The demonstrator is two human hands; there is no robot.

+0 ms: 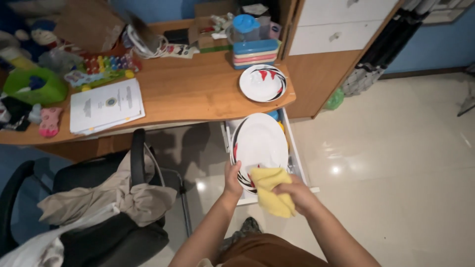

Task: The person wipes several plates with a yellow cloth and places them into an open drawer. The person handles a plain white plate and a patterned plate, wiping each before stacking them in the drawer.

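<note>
Hands first: your left hand (pixel 232 179) gripped the near rim of the plate (pixel 259 143), thumb on its face, fingers behind. Your right hand (pixel 292 192) was closed on a yellow cloth (pixel 271 190), which it pressed against the plate's lower edge; the cloth's loose end hung below your fist.

Plate: white, round, with black and red marks along the left rim; you held it tilted above the open drawer (pixel 297 158), in front of the desk (pixel 198 89).

Drawer: white, pulled out under the desk's right end; contents mostly hidden by the plate.

Desk, right end: a second dish (pixel 263 82), white with red and black marks, lay flat near the edge. Behind it stood stacked lidded boxes (pixel 256 52).

Desk, left: papers (pixel 106 105), a green container (pixel 35 85), toys.

Beside your left arm: an office chair (pixel 99 217) piled with clothes.
</note>
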